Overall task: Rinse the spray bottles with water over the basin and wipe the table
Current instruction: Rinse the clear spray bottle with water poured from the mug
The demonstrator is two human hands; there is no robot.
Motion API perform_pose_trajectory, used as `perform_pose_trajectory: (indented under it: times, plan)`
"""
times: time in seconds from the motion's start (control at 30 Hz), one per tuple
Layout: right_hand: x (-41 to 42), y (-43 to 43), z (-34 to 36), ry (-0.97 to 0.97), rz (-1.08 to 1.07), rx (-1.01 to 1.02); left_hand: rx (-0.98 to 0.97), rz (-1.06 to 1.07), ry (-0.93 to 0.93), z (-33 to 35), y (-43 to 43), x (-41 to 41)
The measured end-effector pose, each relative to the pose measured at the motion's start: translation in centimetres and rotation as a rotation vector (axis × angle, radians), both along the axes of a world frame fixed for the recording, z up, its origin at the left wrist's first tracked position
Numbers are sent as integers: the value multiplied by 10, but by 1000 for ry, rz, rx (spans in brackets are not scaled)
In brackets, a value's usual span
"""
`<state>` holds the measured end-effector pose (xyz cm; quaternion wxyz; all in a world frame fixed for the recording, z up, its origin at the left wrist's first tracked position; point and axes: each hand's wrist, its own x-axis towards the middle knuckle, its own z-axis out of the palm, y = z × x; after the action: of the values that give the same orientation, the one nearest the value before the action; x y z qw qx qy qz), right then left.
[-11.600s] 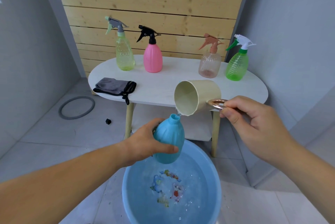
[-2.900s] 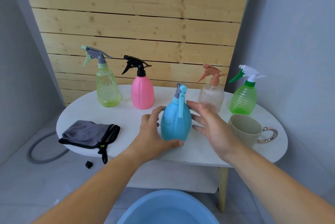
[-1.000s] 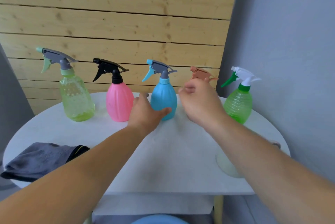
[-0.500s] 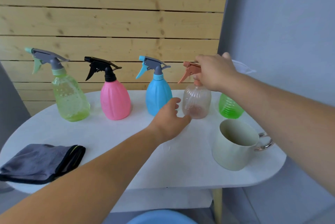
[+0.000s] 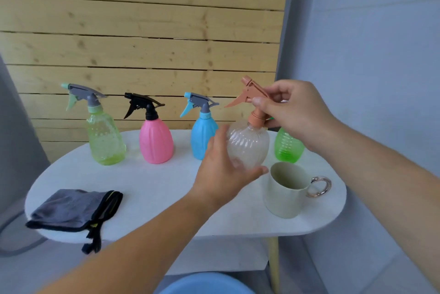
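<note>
A clear peach spray bottle (image 5: 250, 143) with an orange-brown trigger head is held above the white oval table (image 5: 166, 189). My left hand (image 5: 223, 172) wraps its body from below and the left. My right hand (image 5: 292, 112) pinches its trigger head. Standing in a row at the back are a yellow-green bottle (image 5: 104, 141), a pink bottle (image 5: 156, 141) and a blue bottle (image 5: 202, 136). A green bottle (image 5: 288, 148) stands behind my right hand, its head hidden. A grey cloth (image 5: 71, 210) lies at the table's front left. The blue basin's rim (image 5: 204, 286) shows at the bottom edge.
A pale green mug (image 5: 288, 189) with a shiny ring handle stands right of the held bottle, near the table's right end. A wooden slat wall runs behind the table and a grey wall stands to the right. A grey ring lies on the floor at the left.
My left hand has closed around the peach bottle's body and the bottle has come forward off the table. My right hand keeps its hold on the trigger head.
</note>
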<state>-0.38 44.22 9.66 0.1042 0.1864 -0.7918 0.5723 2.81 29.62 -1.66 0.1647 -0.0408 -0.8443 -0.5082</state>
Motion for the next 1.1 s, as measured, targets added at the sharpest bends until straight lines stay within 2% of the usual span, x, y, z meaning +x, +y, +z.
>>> perform_pose_trajectory:
  times: [0.13, 0.27, 0.33, 0.5, 0.57, 0.67, 0.83, 0.97, 1.1]
  plan:
    - [43, -1, -4, -37, 64, -85, 10, 25, 49, 7, -3, 48]
    - [78, -4, -17, -137, 89, -90, 54, -36, -48, 8, -16, 100]
    - [93, -3, -23, -240, 139, -145, 200, -117, -174, 8, -26, 124]
    - [129, -1, -33, -512, 256, -266, 708, -445, -585, 19, -42, 183]
    - [141, -3, -44, -560, 252, -310, 700, -456, -626, 14, -44, 199]
    - [155, -4, -59, -584, 248, -312, 605, -362, -625, 3, -42, 214]
    - [163, 3, -73, -634, 264, -363, 793, -425, -693, -10, -45, 223]
    - [166, 0, -80, -678, 264, -390, 613, -403, -654, -12, -33, 223]
    - [163, 0, -83, -685, 248, -341, 663, -421, -667, -16, -31, 221]
